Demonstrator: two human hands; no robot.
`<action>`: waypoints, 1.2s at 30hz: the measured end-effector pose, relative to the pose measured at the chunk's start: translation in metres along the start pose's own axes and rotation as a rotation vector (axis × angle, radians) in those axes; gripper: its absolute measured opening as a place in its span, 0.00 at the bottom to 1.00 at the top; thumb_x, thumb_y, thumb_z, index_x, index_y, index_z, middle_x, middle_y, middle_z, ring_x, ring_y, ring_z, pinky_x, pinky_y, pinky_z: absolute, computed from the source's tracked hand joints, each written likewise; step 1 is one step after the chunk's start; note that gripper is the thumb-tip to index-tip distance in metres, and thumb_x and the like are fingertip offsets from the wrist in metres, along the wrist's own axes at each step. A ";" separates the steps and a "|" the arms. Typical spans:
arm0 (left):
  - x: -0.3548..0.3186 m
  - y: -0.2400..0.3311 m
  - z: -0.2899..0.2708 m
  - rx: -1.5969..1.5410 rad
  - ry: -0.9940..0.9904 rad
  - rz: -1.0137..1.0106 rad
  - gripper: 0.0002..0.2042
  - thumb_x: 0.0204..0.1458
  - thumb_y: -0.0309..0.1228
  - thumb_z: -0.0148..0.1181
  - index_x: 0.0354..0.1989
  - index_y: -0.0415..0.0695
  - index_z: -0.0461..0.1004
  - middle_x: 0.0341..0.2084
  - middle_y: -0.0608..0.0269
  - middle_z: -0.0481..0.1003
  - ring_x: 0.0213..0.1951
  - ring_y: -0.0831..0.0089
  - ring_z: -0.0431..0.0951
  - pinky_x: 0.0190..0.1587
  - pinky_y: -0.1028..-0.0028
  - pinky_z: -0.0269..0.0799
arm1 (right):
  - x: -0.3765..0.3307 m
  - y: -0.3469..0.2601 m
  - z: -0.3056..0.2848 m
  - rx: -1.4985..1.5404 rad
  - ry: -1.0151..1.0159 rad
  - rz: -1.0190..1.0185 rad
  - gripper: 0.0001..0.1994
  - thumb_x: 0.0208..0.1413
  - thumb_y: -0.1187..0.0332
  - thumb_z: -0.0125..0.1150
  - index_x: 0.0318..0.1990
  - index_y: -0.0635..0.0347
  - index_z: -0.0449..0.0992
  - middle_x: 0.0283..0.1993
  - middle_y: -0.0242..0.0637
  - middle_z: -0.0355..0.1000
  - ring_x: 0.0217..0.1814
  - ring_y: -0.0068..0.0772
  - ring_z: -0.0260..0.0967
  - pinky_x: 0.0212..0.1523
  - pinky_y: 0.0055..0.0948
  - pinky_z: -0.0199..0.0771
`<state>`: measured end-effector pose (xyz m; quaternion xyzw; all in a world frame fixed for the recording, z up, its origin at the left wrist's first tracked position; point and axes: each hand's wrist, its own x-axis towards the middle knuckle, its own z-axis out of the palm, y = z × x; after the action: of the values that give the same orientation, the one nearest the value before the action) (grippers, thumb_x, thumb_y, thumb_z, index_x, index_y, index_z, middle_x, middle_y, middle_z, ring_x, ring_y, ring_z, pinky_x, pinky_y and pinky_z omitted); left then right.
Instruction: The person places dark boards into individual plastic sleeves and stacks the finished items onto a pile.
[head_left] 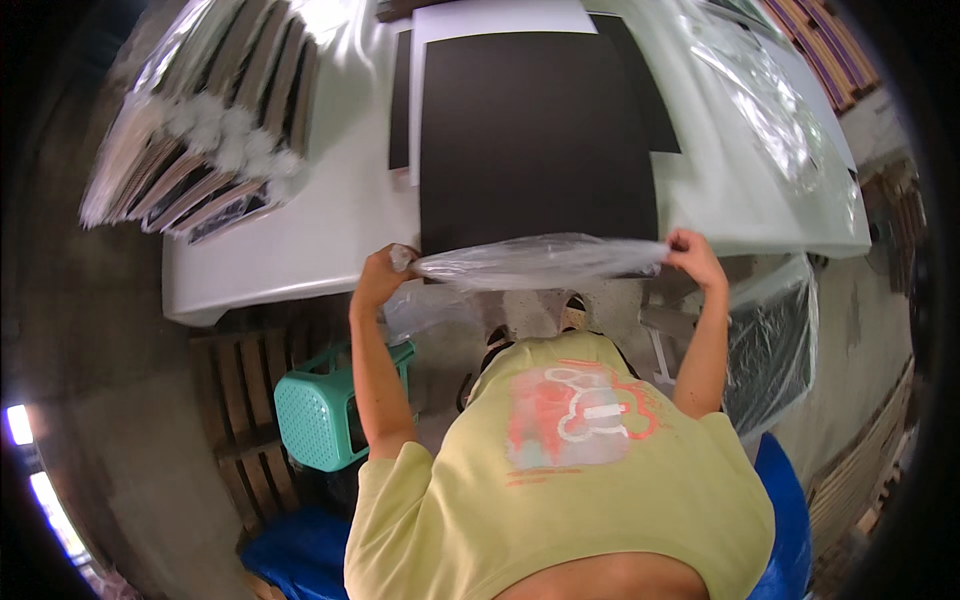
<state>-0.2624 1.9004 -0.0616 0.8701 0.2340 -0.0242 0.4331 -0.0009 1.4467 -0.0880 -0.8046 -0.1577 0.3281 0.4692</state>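
A clear plastic bag (540,262) is stretched between my two hands along the table's front edge. My left hand (382,278) is closed on its left end, where the film bunches up. At the other end, my right hand (696,258) pinches the film between thumb and fingers. The bag's gathered edge lies across the near end of a large black board (535,140), which rests flat on the table and reaches slightly past its front edge. Beneath that board, white and black sheets (640,80) stick out at the back and sides.
Several boards in plastic wrap (215,120) lie stacked on the white table (240,265) at left. Clear film (760,95) covers the right side. A green stool (318,420) stands at lower left. A wrapped dark panel (770,345) leans below the table's right end.
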 end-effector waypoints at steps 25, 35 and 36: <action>0.082 0.220 -0.133 -0.615 0.742 0.577 0.15 0.43 0.34 0.62 0.37 0.38 0.72 0.31 0.68 0.71 0.28 0.80 0.69 0.30 0.80 0.63 | 0.008 -0.236 -0.054 0.286 0.822 -0.643 0.16 0.43 0.68 0.62 0.42 0.61 0.71 0.22 0.29 0.68 0.21 0.18 0.58 0.23 0.20 0.57; 0.053 0.247 -0.136 -0.490 0.867 0.672 0.16 0.45 0.37 0.60 0.30 0.34 0.68 0.23 0.64 0.70 0.26 0.78 0.66 0.32 0.80 0.62 | -0.003 -0.262 -0.065 0.343 0.789 -0.918 0.05 0.51 0.71 0.53 0.33 0.63 0.66 0.32 0.28 0.64 0.36 0.16 0.58 0.40 0.18 0.60; 0.044 0.254 -0.139 -0.571 0.782 0.609 0.16 0.45 0.36 0.60 0.32 0.33 0.68 0.23 0.64 0.70 0.26 0.78 0.66 0.32 0.80 0.63 | -0.009 -0.267 -0.065 0.313 0.804 -0.899 0.06 0.51 0.72 0.54 0.34 0.63 0.66 0.34 0.29 0.64 0.38 0.17 0.59 0.42 0.20 0.61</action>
<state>-0.1371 1.8931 0.2032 0.6911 0.1128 0.4897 0.5195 0.0505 1.5352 0.1670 -0.6418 -0.2420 -0.2111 0.6964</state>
